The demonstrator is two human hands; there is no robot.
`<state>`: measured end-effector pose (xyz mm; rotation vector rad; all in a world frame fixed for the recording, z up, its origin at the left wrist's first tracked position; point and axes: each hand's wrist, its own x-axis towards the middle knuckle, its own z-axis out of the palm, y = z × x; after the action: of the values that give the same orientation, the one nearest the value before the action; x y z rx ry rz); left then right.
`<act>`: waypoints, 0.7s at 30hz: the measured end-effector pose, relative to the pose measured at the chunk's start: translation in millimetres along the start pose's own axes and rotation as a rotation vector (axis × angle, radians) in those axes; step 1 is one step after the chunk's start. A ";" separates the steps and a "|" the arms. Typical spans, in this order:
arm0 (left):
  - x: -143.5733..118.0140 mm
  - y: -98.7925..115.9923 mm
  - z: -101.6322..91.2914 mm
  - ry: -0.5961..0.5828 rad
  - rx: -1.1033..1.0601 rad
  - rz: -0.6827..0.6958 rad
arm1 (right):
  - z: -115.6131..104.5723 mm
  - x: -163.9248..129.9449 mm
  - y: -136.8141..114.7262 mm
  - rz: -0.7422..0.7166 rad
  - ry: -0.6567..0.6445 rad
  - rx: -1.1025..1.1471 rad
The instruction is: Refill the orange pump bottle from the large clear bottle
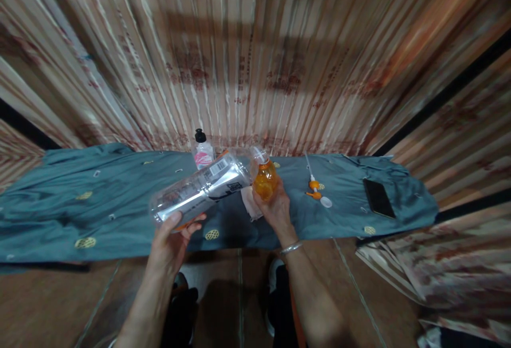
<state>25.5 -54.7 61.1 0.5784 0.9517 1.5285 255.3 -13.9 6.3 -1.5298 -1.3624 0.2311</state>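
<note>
Tilting toward the small orange plastic bottle (265, 180), the large clear plastic bottle (202, 188) runs lengthwise from lower left to upper right, its mouth touching the orange bottle's neck. Left hand (171, 244) fingers clasp its base; right hand (275, 209) grips the orange bottle above the teal-clothed table (80, 204).

The left hand (173, 236) grips the base of a large clear bottle (203, 188), tipped almost flat, its mouth meeting the top of a small orange bottle (265, 180) held upright in the right hand (275, 209) (a bangle sits on that wrist). Both hover over the worktop (59, 215), draped in teal cloth. A pink-labelled bottle (203, 152) stands at the far edge; an orange pump (315, 187) and a dark phone (378, 198) lie towards the right end.
</note>
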 end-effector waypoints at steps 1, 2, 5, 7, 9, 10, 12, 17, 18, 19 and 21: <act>0.9 -1.5 0.2 -0.001 -0.010 -0.008 | -0.3 0.4 -0.5 -0.004 0.004 -0.001; 1.8 -2.8 0.5 -0.001 -0.021 -0.014 | -0.6 0.7 -0.8 -0.010 0.007 -0.001; 4.6 -6.9 2.2 -0.004 -0.055 -0.030 | -1.1 1.3 -0.8 -0.037 0.009 0.000; 6.5 -10.1 4.0 -0.010 -0.076 -0.038 | -1.4 1.4 0.1 -0.050 0.011 -0.004; 8.2 -13.5 5.7 -0.015 -0.095 -0.044 | -1.8 1.1 1.4 -0.048 0.023 -0.010; 9.1 -15.2 6.3 -0.016 -0.104 -0.045 | -2.0 0.8 2.1 -0.045 0.029 -0.010; 10.9 -18.4 6.5 -0.015 -0.121 -0.050 | -1.9 0.3 3.8 -0.033 0.028 -0.012; 17.3 -24.5 2.2 -0.005 -0.169 -0.074 | 0.2 -0.4 7.9 -0.006 0.016 -0.043; 19.0 -25.5 1.1 0.000 -0.180 -0.077 | 0.6 -0.5 8.3 -0.011 0.014 -0.043; 20.8 -26.6 0.2 0.006 -0.191 -0.081 | 0.9 -0.6 8.5 -0.019 0.011 -0.043; 24.2 -28.8 -0.9 0.019 -0.214 -0.087 | 1.1 -1.2 8.3 -0.034 0.008 -0.044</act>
<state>36.4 -31.9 33.1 0.3656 0.8049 1.5363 259.4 -12.9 -1.1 -1.5411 -1.3942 0.1740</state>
